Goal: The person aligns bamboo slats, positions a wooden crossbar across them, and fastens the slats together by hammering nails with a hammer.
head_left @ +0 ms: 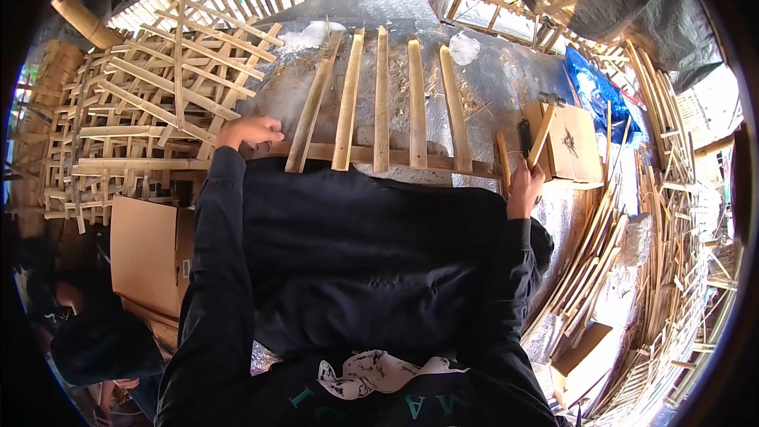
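While a crinkled, silvery ground sheet (514, 71) spreads across the far half of the scene, a stack of tan, latticed bamboo panels (150, 103) fills the left, and a loose bundle of long, thin bamboo strips (585, 261) lies at the right. Smaller is the brown cardboard box (575, 142), just beyond the right hand. At the centre, five pale, flat bamboo slats (382, 103) rest over a narrow brown bamboo crosspiece (320, 150), at the far edge of the dark-clothed lap.

By the crosspiece's left end is the bare left hand (251, 133), fingers curled; whether they grip it cannot be told. The bare right hand (525, 188) is closed around a short, pale bamboo slat (542, 136).

Good handling here, I judge, means steadying the crosspiece at both ends, with the slats evenly spaced and their near ends level.

The crosspiece's long axis runs left to right; the five slats run near to far, their far ends leaning inward in this curved view. The short slat points far and slightly right.
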`<state>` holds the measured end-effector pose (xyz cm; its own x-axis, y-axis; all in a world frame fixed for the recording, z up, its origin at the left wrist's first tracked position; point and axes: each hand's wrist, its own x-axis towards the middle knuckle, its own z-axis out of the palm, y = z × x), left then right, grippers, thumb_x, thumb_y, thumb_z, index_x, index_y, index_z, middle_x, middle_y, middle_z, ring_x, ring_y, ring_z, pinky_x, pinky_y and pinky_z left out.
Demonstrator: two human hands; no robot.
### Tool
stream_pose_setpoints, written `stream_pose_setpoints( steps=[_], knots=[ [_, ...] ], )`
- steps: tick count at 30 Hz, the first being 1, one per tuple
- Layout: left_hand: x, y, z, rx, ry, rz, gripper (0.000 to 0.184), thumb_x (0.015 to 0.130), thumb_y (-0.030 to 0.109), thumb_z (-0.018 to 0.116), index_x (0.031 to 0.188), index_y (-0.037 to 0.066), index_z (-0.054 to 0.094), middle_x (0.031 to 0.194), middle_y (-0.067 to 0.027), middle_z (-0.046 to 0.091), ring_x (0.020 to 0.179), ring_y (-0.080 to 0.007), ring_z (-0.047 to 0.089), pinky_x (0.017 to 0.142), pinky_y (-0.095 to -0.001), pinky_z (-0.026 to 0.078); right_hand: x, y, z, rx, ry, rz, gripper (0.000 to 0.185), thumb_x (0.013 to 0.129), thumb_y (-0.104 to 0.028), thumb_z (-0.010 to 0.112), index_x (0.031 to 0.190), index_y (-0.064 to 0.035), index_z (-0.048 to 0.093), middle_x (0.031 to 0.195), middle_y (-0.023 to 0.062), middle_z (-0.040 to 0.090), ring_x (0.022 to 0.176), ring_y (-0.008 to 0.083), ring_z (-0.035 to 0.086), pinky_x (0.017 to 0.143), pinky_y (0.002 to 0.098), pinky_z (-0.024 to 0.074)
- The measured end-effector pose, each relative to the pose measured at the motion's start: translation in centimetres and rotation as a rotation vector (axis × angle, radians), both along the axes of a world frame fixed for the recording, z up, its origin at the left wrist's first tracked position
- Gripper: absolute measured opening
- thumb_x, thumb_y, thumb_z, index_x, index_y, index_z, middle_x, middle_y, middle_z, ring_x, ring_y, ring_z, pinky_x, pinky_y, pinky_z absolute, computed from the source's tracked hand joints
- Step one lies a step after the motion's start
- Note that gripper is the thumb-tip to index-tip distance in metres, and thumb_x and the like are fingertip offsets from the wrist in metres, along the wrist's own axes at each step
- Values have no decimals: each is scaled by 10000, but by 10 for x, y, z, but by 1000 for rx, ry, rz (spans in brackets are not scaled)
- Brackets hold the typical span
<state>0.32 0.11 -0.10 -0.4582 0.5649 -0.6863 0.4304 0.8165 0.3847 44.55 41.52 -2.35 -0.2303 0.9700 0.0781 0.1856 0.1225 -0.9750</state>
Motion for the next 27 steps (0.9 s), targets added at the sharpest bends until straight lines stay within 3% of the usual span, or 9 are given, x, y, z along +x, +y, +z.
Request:
stream_pose_setpoints(
  steps=[1,3,27],
  knots=[
    [-1,0,0,1,1,1,380,989,452,649,1176,121,640,1059,-28,685,923,-144,675,800,-360,549,0,0,1,1,1,1,274,965,-240,665,766,-101,540,548,-66,385,430,41,334,401,263,227],
    [-2,0,-1,-7,-25,14,384,989,459,649,1167,119,638,1066,-28,685,928,-147,667,804,-363,550,2,-2,3,-80,17,-4,239,935,-197,679,786,-29,595,635,-47,449,567,61,383,527,287,276],
    [-4,-1,-1,-2,-61,28,361,1002,439,636,1166,117,621,1067,-25,675,925,-138,692,780,-354,546,0,-3,3,-88,37,-8,225,949,-169,669,783,-38,591,640,-63,431,571,47,363,526,282,252]
  ],
)
